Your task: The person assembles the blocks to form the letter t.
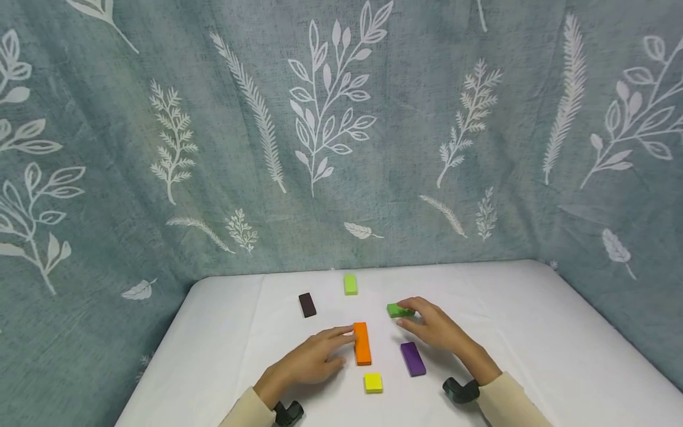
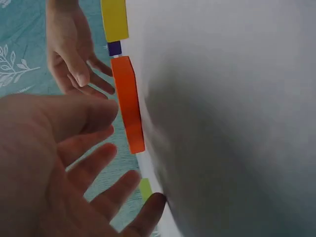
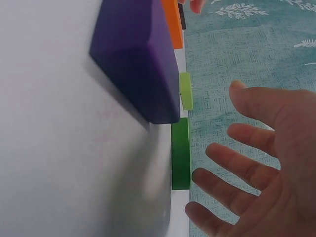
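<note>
Left hand: the left hand [image 1: 312,359] has its grip slack, fingers parted and closed round nothing, fingertips at the left edge of the orange block; touching or just short of it, I cannot tell.
Orange block: the orange block [image 1: 362,345] lies flat on the white-covered table [image 1: 533,332], between the hands.
Right hand: the right hand [image 1: 434,326] has relaxed, spread fingers, its grip loose above the green block; contact is unclear.
Green block: the green block [image 1: 396,311] lies flat beyond the purple block, partly covered by fingertips in the head view.
In the way: the purple block [image 1: 413,359] lies between the orange block and the right wrist.
Near side: a yellow block [image 1: 373,383], just beside the orange block's near end.
Far side: a dark block [image 1: 307,305] at left, a lime block [image 1: 350,284] farthest back.
Behind: leaf-patterned cloth [image 1: 395,148].
</note>
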Motion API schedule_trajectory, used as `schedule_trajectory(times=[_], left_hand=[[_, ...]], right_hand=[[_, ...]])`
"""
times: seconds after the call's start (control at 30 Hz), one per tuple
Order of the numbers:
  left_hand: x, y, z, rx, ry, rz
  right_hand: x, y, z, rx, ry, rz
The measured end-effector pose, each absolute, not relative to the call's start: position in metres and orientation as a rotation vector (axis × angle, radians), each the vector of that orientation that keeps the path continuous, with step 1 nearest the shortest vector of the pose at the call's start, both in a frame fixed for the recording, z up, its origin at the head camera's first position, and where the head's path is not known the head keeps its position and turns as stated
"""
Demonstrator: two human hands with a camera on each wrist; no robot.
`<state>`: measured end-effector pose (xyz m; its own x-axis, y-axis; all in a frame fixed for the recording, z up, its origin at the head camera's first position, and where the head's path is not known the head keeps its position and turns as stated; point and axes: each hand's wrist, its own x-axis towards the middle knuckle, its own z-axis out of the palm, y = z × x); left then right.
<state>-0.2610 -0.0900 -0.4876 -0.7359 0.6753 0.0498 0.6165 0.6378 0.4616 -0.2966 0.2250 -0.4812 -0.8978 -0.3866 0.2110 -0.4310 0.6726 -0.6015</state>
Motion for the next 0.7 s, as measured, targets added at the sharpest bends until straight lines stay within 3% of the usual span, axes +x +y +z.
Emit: schedule_trajectory(times=[0.7], left_hand=[[-0.2527, -0.082, -0.4887, 1.215, 2.868, 0.431]], right_hand=[[-0.2968, 0.2303, -0.4832, 0.621, -2.78, 1.045]])
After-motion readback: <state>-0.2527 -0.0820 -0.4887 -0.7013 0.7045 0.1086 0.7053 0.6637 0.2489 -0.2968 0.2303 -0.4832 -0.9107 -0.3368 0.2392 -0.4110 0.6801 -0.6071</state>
